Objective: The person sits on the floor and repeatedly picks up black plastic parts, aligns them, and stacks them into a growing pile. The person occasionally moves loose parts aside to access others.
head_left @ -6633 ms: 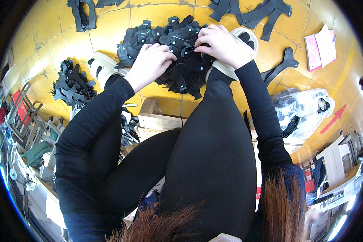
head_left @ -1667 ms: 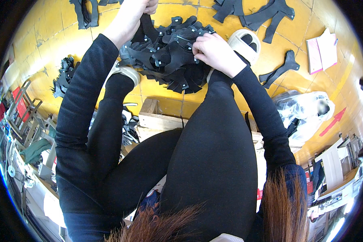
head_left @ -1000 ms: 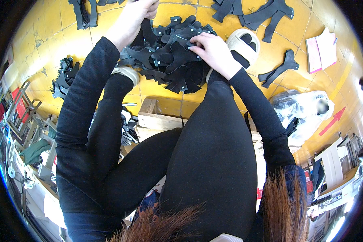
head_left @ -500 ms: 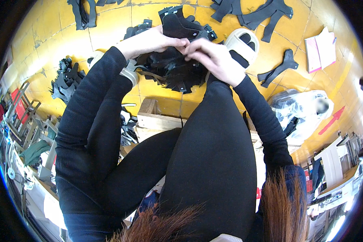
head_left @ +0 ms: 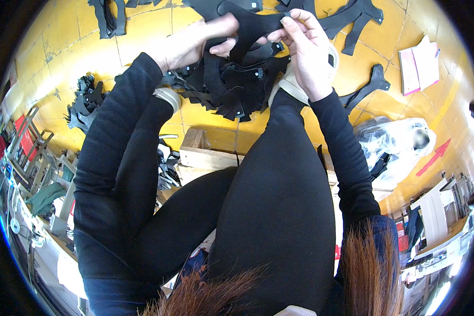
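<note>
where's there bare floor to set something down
Yellow floor lies bare between the black strips at upper left and the small dark pile below, and between the pink notebook and the plastic bag. It's crowded between the sandals, where the large black pile sits.

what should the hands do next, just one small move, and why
Probably ease the right hand slightly away from the left hand, to draw the black piece clear of the heap. The right hand pinches the piece's end, and in this view its dark shape overlaps the heap's similar pieces, so its lower edge is hard to make out.
</note>
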A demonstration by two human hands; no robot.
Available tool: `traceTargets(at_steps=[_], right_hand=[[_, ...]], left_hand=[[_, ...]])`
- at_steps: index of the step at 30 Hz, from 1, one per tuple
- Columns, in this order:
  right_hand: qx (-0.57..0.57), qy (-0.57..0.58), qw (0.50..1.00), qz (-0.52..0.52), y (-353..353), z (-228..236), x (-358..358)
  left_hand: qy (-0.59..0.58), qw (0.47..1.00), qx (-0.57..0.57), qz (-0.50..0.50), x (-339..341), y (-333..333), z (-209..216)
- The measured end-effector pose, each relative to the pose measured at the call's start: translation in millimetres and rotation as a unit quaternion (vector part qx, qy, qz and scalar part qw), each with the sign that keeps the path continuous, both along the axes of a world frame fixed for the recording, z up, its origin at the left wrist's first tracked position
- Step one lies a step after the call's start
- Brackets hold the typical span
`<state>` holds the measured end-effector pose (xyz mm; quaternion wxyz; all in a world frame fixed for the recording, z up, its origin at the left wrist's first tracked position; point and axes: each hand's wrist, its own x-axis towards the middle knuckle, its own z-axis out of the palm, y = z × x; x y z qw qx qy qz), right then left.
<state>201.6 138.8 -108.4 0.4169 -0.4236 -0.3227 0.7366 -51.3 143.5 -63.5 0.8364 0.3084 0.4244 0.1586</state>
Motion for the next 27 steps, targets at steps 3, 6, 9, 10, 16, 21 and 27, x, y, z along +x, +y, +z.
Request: traceTargets(at_steps=[3,6,9,10,16,21,27], right_hand=[[0.037,-0.113,0.992,0.038,7.9,-6.6,9.2],[0.323,-0.442,0.823,0.152,15.7,-18.2,22.4],[0.305,-0.573,0.71,0.273,9.7,-35.0,28.2],[0.284,-0.595,0.681,0.318,6.5,-40.2,28.7],[0.334,-0.565,0.683,0.321,-8.2,-42.2,32.4],[0.191,-0.455,0.815,0.304,-5.4,-13.3,41.7],[0.207,-0.329,0.878,0.28,-2.7,22.4,53.2]], left_hand=[[0.292,0.904,0.285,-0.126,10.1,11.9,19.2],[0.307,0.934,0.182,0.009,6.7,36.0,44.3],[0.215,0.963,0.123,0.104,4.4,53.7,56.8],[0.224,0.962,0.126,0.096,1.9,56.3,60.1],[0.452,0.888,0.055,0.057,-7.9,56.1,63.7],[0.142,0.974,0.049,0.168,5.5,45.9,58.2],[0.472,0.858,0.121,-0.164,21.8,37.8,55.3]])
